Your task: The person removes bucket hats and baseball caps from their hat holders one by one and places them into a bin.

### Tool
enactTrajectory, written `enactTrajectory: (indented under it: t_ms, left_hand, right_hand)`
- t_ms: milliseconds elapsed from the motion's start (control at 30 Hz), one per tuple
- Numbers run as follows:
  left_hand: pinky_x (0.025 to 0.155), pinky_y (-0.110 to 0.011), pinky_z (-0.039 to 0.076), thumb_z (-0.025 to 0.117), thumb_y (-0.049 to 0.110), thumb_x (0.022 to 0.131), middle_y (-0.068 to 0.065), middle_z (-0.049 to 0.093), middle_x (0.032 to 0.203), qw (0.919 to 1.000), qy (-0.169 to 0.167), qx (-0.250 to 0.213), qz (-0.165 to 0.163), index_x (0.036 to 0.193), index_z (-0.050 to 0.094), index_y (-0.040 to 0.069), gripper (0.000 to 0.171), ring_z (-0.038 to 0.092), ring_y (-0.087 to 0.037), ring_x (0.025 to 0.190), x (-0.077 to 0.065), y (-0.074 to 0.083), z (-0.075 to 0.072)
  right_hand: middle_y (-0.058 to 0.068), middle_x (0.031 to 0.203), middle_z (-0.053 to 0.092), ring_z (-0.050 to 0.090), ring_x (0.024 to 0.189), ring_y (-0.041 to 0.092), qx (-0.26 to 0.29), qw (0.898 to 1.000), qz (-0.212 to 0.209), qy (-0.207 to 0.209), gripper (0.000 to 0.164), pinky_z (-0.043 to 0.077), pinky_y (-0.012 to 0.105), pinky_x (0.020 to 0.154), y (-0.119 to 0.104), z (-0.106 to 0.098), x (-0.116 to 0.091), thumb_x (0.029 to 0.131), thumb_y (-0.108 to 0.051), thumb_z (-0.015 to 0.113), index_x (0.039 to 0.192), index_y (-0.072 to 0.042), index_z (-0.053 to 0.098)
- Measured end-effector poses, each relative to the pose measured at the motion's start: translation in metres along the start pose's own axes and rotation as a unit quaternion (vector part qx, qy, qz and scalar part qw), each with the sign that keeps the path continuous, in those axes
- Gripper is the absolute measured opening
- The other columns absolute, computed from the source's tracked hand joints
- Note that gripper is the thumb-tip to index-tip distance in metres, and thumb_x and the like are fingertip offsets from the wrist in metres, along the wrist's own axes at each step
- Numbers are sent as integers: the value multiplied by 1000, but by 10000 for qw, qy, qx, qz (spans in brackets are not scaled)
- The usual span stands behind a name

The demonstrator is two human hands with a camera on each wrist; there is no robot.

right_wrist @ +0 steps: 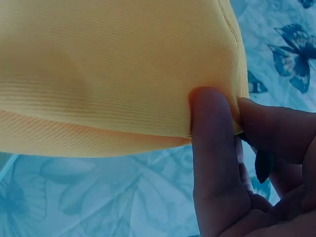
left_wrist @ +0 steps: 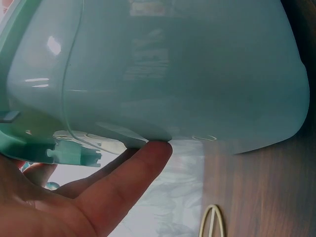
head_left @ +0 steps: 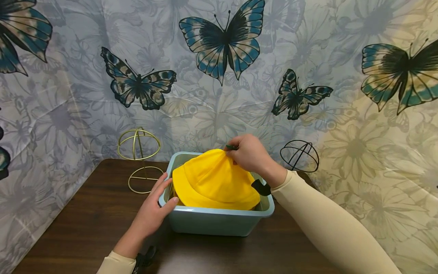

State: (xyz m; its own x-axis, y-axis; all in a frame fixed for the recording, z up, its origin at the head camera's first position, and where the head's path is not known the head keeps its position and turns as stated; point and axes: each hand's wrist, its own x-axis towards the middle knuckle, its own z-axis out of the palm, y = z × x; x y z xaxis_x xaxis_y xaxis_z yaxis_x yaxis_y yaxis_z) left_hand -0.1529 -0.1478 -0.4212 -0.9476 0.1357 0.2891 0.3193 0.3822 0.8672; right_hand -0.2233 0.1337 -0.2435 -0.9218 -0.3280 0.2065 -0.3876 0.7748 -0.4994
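Note:
A yellow fabric bucket hat (head_left: 219,179) with a small dark green leaf-like tab (right_wrist: 264,165) at its peak sits in the mouth of a pale blue-green plastic bin (head_left: 215,222). My right hand (head_left: 251,154) pinches the hat's peak between thumb and fingers, drawing the crown into a point. Part of the brim hangs just within the bin's rim. At the bin's left front corner my left hand (head_left: 154,207) holds the rim, thumb over the edge and fingers along the outer side. One fingertip (left_wrist: 160,148) meets the bin's outer wall. The hat covers most of the bin's inside.
A gold wire hat stand (head_left: 139,179) stands left of the bin on the dark wooden table (head_left: 78,220). A black wire stand (head_left: 300,156) is behind at the right. A butterfly-print cloth (head_left: 219,110) hangs behind the table.

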Motion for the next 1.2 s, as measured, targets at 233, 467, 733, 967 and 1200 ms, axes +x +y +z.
enactTrajectory:
  t_ms: [233, 467, 733, 967, 1200]
  left_hand:
    - [107, -69, 22, 63, 28, 98, -3, 15, 165, 10000, 49, -59, 53, 151, 41, 5, 62, 18, -37, 147, 0, -3, 1]
    - [107, -68, 22, 63, 25, 97, -3, 15, 164, 10000, 62, -59, 34, 150, 42, 6, 60, 18, -37, 147, 0, -2, 2]
    - [107, -69, 21, 63, 26, 98, -3, 15, 165, 10000, 61, -32, 2, 151, 42, 6, 60, 18, -36, 147, 1, -1, 2]
    - [106, -70, 21, 63, 25, 98, -3, 15, 165, 10000, 62, -33, 9, 150, 42, 5, 60, 17, -36, 147, 1, -2, 2]
    - [107, -69, 21, 63, 24, 97, -4, 16, 164, 9999, 85, -88, 51, 149, 43, 4, 60, 17, -36, 147, 2, -2, 1]
  right_hand:
    - [-4, 80, 69, 61, 60, 11, -322, 9988, -256, -268, 8, 53, 28, 61, -1, 15, 0, 93, -11, 71, 96, -12, 79]
    - [-2, 85, 71, 60, 63, 11, -582, 9972, -212, -418, 10, 52, 27, 61, 5, 28, -2, 93, -11, 71, 99, -12, 79]
    - [-1, 91, 72, 62, 72, 12, -801, 9947, -378, -525, 13, 52, 26, 64, 18, 37, -5, 91, -11, 73, 102, -12, 80]
    - [0, 92, 72, 62, 69, 11, -713, 9950, -487, -503, 12, 53, 26, 64, 20, 36, 1, 92, -11, 72, 102, -11, 79]
    - [-1, 89, 73, 63, 73, 14, -1093, 9904, -781, -313, 11, 52, 29, 67, 7, 23, 22, 93, -14, 71, 97, -14, 80]
